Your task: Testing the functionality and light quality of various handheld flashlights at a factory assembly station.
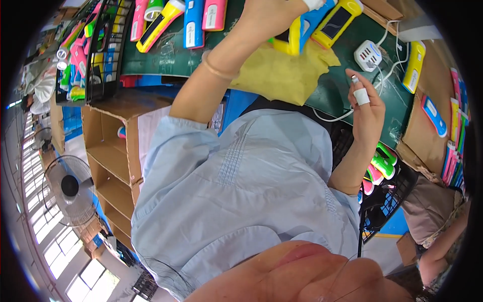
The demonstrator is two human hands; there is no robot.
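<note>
My left hand reaches over the green table at the top edge of the view, a pale bracelet on its wrist. Its fingertips are partly cut off there, close to a blue flashlight and a yellow flashlight, so its grip cannot be told. My right hand is closed at the table's right side, with white tape round a finger. Between thumb and finger it pinches the small metal-tipped plug of a white cable. A yellow cloth lies between my hands.
Pink, blue and yellow flashlights lie at the far left. A white multi-port charger stands near my right hand. Black baskets of flashlights flank me. Cardboard shelves and a fan are at left; another person's arm shows lower right.
</note>
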